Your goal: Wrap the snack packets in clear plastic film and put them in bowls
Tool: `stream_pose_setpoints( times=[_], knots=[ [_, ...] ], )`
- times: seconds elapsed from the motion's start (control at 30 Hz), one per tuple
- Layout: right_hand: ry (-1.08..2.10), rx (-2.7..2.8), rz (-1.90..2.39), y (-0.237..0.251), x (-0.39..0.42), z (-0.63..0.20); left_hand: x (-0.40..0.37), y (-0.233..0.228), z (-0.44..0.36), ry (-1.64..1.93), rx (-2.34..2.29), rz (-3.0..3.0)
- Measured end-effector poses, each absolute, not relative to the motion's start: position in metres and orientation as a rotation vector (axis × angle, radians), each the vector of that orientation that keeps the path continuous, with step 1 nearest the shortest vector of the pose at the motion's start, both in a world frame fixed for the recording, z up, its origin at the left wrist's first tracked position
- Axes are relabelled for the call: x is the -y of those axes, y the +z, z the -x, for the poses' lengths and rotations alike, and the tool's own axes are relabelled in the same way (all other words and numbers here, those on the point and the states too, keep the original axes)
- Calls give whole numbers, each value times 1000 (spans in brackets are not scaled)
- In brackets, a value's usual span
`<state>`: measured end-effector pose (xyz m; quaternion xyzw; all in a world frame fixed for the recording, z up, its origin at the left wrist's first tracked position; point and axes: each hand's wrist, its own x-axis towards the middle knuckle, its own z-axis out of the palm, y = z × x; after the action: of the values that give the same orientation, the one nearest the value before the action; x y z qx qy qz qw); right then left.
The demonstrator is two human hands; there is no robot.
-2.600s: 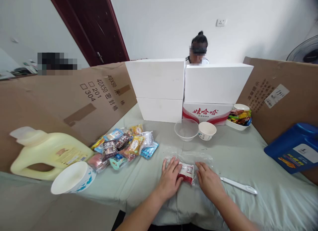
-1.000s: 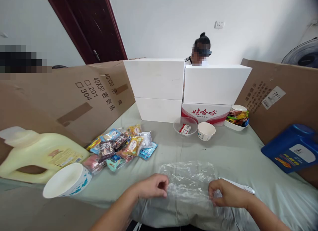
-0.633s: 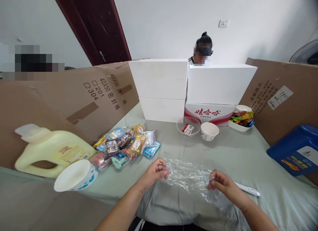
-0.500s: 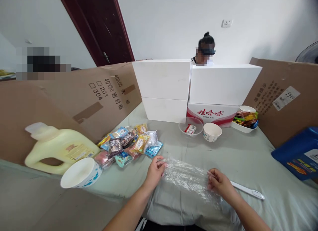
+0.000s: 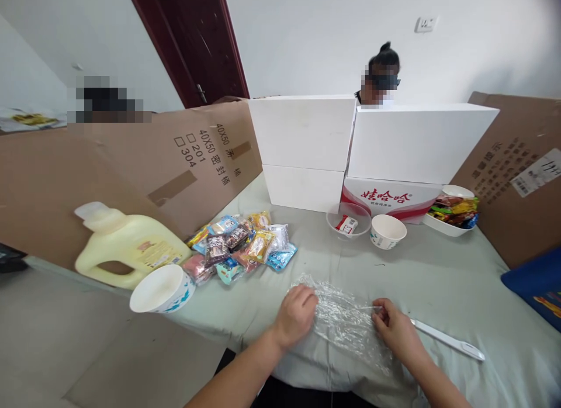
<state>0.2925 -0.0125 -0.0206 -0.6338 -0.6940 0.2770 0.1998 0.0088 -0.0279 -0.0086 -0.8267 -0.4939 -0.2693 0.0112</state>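
Observation:
A crumpled sheet of clear plastic wrap (image 5: 346,320) lies on the grey-green cloth near the front edge. My left hand (image 5: 295,315) presses down on its left end with curled fingers. Its right end is pinched by my right hand (image 5: 394,328). A white flat tool (image 5: 447,339) lies just right of my right hand. Farther back a clear bowl (image 5: 348,222) holds one red-and-white snack packet (image 5: 346,224), with a white paper bowl (image 5: 388,231) beside it.
A pile of several snack packets (image 5: 243,247) lies at left centre. A yellow jug (image 5: 127,244) and a white bowl (image 5: 162,288) sit at the left edge. White boxes (image 5: 377,142), cardboard walls (image 5: 144,168), a snack-filled dish (image 5: 451,212), a blue container (image 5: 539,282). A person sits behind the boxes.
The red-and-white packet went from under my hands into the clear bowl. My hands lifted the plastic wrap, drew it together, and now hold it down on the cloth. The view swung left.

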Motion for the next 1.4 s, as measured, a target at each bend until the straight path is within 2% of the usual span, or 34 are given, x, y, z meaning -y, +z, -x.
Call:
stream_pose_setpoints(
  times=[0.1,0.3,0.4,0.5,0.63,0.77,1.0,1.17,1.3,1.4],
  knots=[
    [756,1947,1750,-20,15,-295,28,-5,-22,-641,1311,2919],
    [627,1962,1822,-23,17,-322,24,-7,-20,-345,1628,2923],
    [291,1995,1806,-17,23,-320,23,-6,-19,-233,1678,2942],
    [-4,2118,1542,-6,33,-295,25,-4,-21,-231,1666,2935],
    [-13,2324,1284,-5,39,-269,21,-3,-12,-485,1712,2802],
    [18,2168,1515,-19,25,-290,-8,0,10,-817,2028,2490],
    [215,2190,1811,-17,10,-324,-61,-3,14,-805,2015,2706],
    [289,2148,1692,-5,18,-324,-54,3,13,-1000,1918,2751],
    [386,2017,1464,5,27,-326,-36,19,25,-1409,1906,2874],
    [691,1843,1451,14,37,-321,-24,30,38,-1699,2131,3069]
  ],
)
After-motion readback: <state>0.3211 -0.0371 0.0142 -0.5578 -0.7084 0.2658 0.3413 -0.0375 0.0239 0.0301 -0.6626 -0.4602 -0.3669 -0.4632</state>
